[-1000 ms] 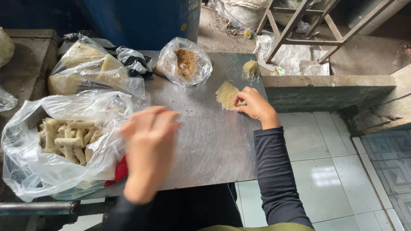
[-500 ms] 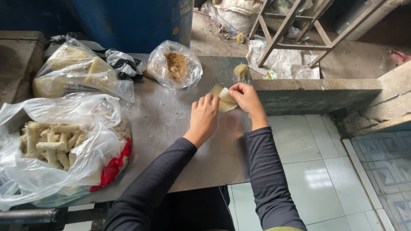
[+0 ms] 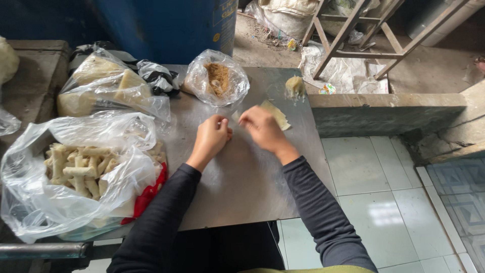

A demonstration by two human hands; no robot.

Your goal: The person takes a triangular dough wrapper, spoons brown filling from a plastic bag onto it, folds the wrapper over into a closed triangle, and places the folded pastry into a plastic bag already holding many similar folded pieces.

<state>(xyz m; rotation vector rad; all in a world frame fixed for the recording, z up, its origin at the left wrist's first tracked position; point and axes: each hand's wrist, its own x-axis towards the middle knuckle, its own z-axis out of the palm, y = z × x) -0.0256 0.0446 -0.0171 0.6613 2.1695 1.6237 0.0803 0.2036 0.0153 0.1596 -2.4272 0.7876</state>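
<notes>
Left hand [image 3: 211, 137] and right hand [image 3: 262, 129] pinch a thin, pale, floppy pastry sheet [image 3: 275, 114], probably tear-prone, best held by its edges, at twelve o'clock on the steel table [image 3: 242, 187].

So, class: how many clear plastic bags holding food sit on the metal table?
3: rolls bag front left, wrapper-stack bag behind it, filling bag at the far edge. Others may be hidden.

Dull, smooth metal table [image 3: 242, 187]; thin glossy clear plastic bags [image 3: 60, 212] – crinkled; pale matt dough-like wrappers [image 3: 277, 114].
</notes>
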